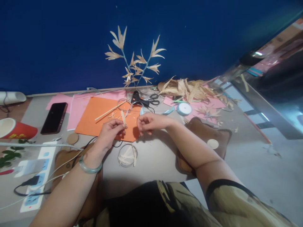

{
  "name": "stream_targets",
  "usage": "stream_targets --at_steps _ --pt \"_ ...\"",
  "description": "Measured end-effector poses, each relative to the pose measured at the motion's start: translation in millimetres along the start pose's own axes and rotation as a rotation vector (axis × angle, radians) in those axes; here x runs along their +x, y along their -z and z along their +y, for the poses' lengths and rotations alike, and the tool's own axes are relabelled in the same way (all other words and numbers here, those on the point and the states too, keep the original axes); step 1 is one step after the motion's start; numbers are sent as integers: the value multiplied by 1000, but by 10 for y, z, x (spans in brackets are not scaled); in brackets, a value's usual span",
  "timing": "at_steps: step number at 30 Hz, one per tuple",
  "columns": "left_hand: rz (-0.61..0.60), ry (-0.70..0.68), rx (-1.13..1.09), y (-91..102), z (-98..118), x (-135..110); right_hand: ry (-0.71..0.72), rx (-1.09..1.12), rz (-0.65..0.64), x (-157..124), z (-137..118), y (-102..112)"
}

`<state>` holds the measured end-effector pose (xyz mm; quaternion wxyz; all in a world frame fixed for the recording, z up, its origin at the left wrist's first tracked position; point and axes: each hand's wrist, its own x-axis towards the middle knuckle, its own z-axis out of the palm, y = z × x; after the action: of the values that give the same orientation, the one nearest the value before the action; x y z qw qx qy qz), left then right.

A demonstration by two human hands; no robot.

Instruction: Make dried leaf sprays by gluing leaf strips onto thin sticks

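Observation:
My left hand (110,131) is closed in a pinch on a small pale husk leaf (123,118) that stands up from its fingertips over the orange paper sheet (99,118). My right hand (148,123) is curled beside it, fingertips pinched together near the leaf; what it holds is too small to make out. A thin wooden stick (110,110) lies on the orange sheet. A clear lid with husk strips (127,155) sits on the table just below my hands. A jade bangle (89,167) is on my left wrist.
A husk-leaf branch (134,63) stands against the blue wall. A dry husk pile (187,89), ribbon roll (184,109), scissors (153,99) and glue gun (137,98) lie behind. A phone (54,117), red cup (16,128) and power strip (39,176) are at the left.

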<state>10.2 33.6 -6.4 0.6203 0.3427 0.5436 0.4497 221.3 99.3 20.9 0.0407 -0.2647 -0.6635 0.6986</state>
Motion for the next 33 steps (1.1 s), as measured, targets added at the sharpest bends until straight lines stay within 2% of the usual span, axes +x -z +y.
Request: stream_targets --at_steps 4,10,15,22,25,33 --pt "-8 41 -30 -26 2 -21 59 190 115 38 1 -45" --pt "-13 40 -68 -35 -3 -16 140 343 298 115 46 -151" --pt "29 9 -104 -60 35 -33 158 403 461 201 105 -311" --pt "55 -32 -113 -66 11 -28 183 496 611 300 132 -532" --pt "60 -27 -115 -73 -6 -19 188 546 637 337 145 -576" --pt "13 10 -133 -80 1 -30 209 611 605 378 204 -622"
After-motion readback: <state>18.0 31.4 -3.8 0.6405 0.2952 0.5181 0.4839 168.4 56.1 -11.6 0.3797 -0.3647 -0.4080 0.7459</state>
